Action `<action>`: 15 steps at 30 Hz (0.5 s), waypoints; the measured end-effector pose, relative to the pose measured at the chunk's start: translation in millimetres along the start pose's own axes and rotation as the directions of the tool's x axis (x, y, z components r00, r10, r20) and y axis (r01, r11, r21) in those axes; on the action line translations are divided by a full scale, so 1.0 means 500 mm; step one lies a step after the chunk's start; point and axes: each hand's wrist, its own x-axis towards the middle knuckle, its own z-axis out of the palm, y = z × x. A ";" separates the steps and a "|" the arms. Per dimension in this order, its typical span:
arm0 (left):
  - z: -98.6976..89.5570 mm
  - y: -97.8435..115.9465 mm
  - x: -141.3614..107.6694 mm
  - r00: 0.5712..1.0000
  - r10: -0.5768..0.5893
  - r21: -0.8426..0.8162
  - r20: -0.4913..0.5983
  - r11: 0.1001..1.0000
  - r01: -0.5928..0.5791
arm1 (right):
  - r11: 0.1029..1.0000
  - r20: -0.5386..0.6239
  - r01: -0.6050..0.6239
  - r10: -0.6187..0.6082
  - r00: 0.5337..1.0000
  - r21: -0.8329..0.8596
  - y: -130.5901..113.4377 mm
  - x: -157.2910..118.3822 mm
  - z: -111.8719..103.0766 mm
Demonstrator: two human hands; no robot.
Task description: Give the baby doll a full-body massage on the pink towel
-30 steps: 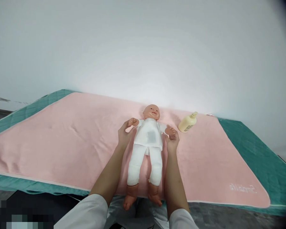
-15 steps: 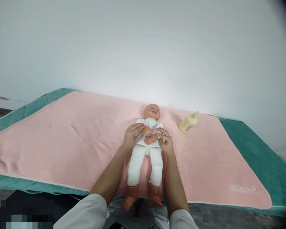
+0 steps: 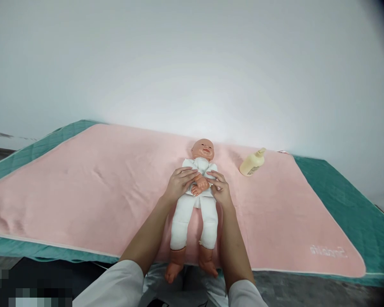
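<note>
In the head view, a doll in white clothing is seen lying on its back on a pink blanket, its head toward the wall and its feet toward the person; its forearms are crossed over its front; by the grip of the left hand, one doll arm is pinched near the wrist between fingers and thumb; by the grip of the right hand, the other arm is pinched at the sleeve; a pale yellow pump bottle is tilted beside the doll, apart from the right hand; beneath the blanket, a green quilted cover is exposed at the edges.
</note>
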 end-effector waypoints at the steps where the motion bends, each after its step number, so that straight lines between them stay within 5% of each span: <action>1: 0.000 -0.001 0.000 1.000 0.005 -0.002 0.000 1.000 -0.005 | 1.000 -0.004 0.004 -0.004 1.000 0.002 0.000 0.000 0.000; 10: 0.006 -0.006 -0.005 1.000 -0.025 0.000 -0.005 1.000 0.025 | 1.000 -0.066 -0.005 0.006 0.998 0.008 -0.001 -0.001 0.004; 15: 0.006 -0.005 -0.008 0.968 -0.183 -0.118 -0.170 0.979 0.165 | 0.994 -0.194 -0.039 0.058 0.979 0.102 0.007 -0.001 0.002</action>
